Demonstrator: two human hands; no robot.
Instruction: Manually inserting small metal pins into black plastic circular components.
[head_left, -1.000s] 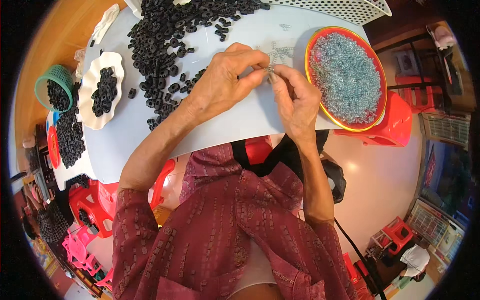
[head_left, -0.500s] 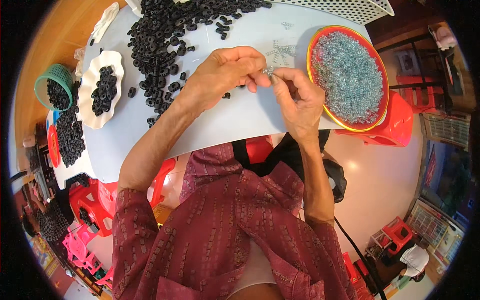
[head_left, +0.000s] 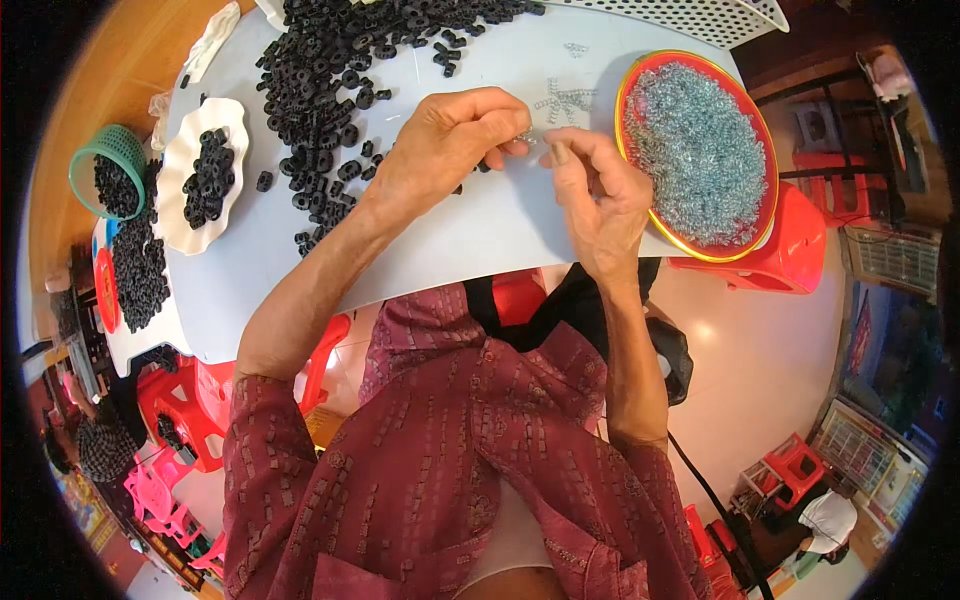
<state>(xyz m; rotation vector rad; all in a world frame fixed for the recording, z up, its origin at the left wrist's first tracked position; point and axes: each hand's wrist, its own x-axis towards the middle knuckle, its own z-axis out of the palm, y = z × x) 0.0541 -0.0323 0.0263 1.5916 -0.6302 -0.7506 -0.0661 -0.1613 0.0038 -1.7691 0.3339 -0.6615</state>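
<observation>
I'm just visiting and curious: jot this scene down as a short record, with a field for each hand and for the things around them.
Left hand: pinching small silvery metal coils, number unclear
Right hand: apart from the left; whether it holds anything is too small to tell
Right side: round red tray with a yellow rim, heaped with coils
Beyond the hands: loose coils on the pale, smooth tabletop
Left side: spread pile of small black parts; white wavy-edged plate bearing more
</observation>
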